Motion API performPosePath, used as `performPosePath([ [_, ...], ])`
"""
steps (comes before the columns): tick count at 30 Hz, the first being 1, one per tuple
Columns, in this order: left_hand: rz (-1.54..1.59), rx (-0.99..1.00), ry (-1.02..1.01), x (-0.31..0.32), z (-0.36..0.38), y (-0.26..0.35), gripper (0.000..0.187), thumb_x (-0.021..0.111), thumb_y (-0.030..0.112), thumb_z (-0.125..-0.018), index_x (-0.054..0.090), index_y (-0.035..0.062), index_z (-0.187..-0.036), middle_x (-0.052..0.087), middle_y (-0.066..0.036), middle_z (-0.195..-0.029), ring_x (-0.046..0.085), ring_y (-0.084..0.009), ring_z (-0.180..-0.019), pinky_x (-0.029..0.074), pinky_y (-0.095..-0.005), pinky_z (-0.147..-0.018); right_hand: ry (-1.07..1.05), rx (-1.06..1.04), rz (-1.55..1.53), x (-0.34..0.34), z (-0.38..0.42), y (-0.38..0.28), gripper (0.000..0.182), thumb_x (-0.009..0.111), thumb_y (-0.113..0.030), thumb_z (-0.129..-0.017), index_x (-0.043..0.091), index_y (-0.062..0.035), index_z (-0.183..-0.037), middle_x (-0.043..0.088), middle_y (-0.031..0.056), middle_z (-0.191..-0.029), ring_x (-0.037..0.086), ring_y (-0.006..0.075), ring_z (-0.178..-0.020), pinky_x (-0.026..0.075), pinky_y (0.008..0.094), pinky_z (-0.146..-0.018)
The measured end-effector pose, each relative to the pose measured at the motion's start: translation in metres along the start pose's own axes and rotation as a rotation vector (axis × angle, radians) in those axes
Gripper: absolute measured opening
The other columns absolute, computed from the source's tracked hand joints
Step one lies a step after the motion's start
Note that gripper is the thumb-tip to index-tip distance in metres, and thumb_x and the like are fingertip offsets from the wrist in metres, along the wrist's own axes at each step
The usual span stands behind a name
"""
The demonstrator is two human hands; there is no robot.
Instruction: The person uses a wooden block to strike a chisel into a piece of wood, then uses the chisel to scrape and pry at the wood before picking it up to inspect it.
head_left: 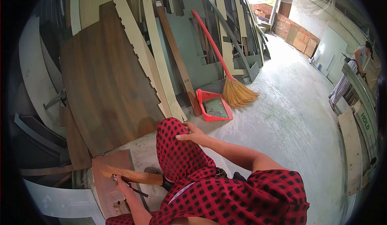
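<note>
My right hand (193, 135) rests on the raised knee in red-and-black checked cloth (171, 144), thumb apart from the fingers and nothing in it. At the lower left, my left hand (122, 185) is closed at the near end of a light brown wooden piece (139, 177). Something small and metallic shows at its fingertips, too small to name. A thin dark bar (139, 191) sticks out beside this hand. Beneath them lies a reddish-brown board (109, 162).
A red dustpan (230, 114) and a straw broom (238, 94) stand ahead, by leaning panels (189, 35). A large brown board (105, 84) leans at the left. Far right, a person (348, 73) bends by long boards (350, 144). Pale floor (282, 104) runs between.
</note>
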State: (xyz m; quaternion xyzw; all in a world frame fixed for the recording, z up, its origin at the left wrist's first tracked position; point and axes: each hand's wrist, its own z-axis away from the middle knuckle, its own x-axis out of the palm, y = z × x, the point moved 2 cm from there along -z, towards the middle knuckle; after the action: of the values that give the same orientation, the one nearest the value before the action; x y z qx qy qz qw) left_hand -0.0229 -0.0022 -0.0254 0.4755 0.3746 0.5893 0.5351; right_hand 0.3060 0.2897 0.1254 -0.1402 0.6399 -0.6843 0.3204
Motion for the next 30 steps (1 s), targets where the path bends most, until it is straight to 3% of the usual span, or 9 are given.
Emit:
performPosePath([
  [1,-0.028,-0.008,0.008,0.000,0.004,0.004,0.050,0.077,0.028,-0.071,0.057,-0.0082,-0.099,0.060,-0.014,-0.099,0.057,-0.0213,-0.084,0.046,-0.0354,-0.073,0.000,0.003,-0.024,-0.001,0.004,-0.007,0.089,0.081,-0.039,-0.065,0.039,0.0023,-0.131,0.053,0.0156,-0.111,0.053,0.0240,-0.104,0.043,0.0338,-0.090],
  [7,-0.089,-0.044,0.071,0.004,0.007,0.008,0.048,0.077,0.026,-0.072,0.057,-0.0078,-0.099,0.060,-0.013,-0.100,0.057,-0.0213,-0.085,0.045,-0.0348,-0.075,-0.063,0.118,-0.211,-0.002,0.006,-0.023,0.084,0.085,-0.025,-0.063,0.040,0.0039,-0.129,0.058,0.0174,-0.110,0.059,0.0235,-0.099,0.046,0.0326,-0.087],
  [12,-0.050,0.022,0.018,0.001,-0.003,-0.002,0.051,0.077,0.027,-0.071,0.055,-0.0090,-0.101,0.060,-0.013,-0.097,0.057,-0.0211,-0.083,0.046,-0.0344,-0.071,-0.052,0.096,-0.223,0.000,0.000,-0.011,0.080,0.084,-0.025,-0.064,0.043,0.0049,-0.126,0.059,0.0167,-0.109,0.059,0.0233,-0.098,0.046,0.0328,-0.087],
  [21,-0.113,-0.072,0.024,0.001,0.008,0.006,0.048,0.076,0.027,-0.072,0.057,-0.0068,-0.101,0.061,-0.012,-0.098,0.057,-0.0201,-0.087,0.045,-0.0351,-0.075,-0.014,0.052,-0.088,-0.004,-0.001,-0.009,0.082,0.086,-0.031,-0.060,0.047,0.0055,-0.123,0.060,0.0156,-0.107,0.059,0.0233,-0.098,0.046,0.0324,-0.087],
  [25,-0.068,-0.015,0.008,0.002,0.003,0.001,0.057,0.078,0.027,-0.070,0.053,-0.0083,-0.107,0.060,-0.014,-0.101,0.058,-0.0227,-0.085,0.046,-0.0357,-0.071,-0.009,0.055,-0.032,-0.006,-0.001,-0.015,0.080,0.086,-0.034,-0.058,0.051,0.0055,-0.119,0.062,0.0152,-0.101,0.061,0.0227,-0.092,0.047,0.0315,-0.084],
  [30,-0.056,-0.013,-0.005,-0.001,-0.003,-0.004,0.056,0.078,0.026,-0.070,0.053,-0.0066,-0.108,0.059,-0.013,-0.103,0.058,-0.0227,-0.087,0.047,-0.0355,-0.073,-0.022,0.047,-0.088,-0.006,-0.002,-0.010,0.084,0.086,-0.034,-0.059,0.048,0.0059,-0.123,0.061,0.0162,-0.104,0.061,0.0235,-0.095,0.046,0.0320,-0.086],
])
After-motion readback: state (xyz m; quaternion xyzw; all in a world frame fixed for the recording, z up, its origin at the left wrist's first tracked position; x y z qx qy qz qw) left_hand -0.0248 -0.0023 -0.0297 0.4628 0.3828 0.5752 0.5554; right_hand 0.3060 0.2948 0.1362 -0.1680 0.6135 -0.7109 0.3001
